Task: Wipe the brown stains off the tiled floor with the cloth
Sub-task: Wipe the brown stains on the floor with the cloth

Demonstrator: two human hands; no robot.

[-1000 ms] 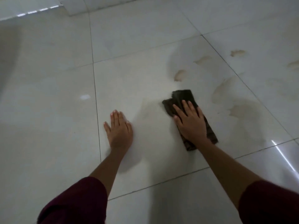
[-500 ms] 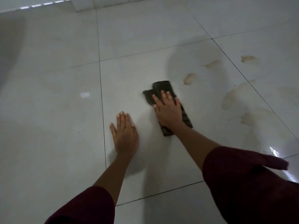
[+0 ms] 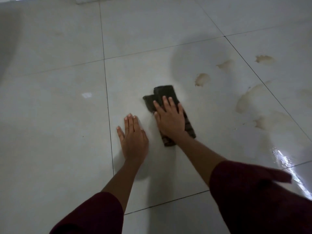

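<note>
Dim, soft indoor light. Glare streaks on wet floor (image 3: 287, 162) right of right hand (image 3: 170, 120); small reflection left of left hand (image 3: 133, 137). Soft shadows under both arms. Slight motion blur, edges w/ wide-angle bend.

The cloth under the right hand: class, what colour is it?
Dark, brownish-black. The cloth shows best in the head view, the only one.

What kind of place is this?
Probably an indoor room of a home or building: large glossy pale tiles with thin grout lines, light reflecting off the wet floor, and a white wall base at the top edge.
</note>
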